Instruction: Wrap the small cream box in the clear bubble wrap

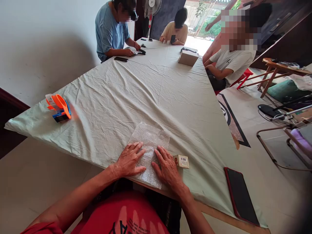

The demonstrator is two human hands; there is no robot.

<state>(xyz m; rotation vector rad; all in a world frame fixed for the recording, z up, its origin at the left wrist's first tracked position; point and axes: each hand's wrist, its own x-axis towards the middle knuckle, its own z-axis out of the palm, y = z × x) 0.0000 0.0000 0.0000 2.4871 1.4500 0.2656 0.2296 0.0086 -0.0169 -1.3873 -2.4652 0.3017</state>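
Evidently my left hand [131,159] and right hand [167,165] lie flat on the bubble wrap [149,156], fingers loosely spread, gripping nothing. The sheet is at the lower centre of the frame, its near end at the edge of the cloth-covered table [97,139]. To flatten it well, I'd press lightly and evenly, smoothing outward without popping bubbles, minding the small box [182,161] just beside my right hand.
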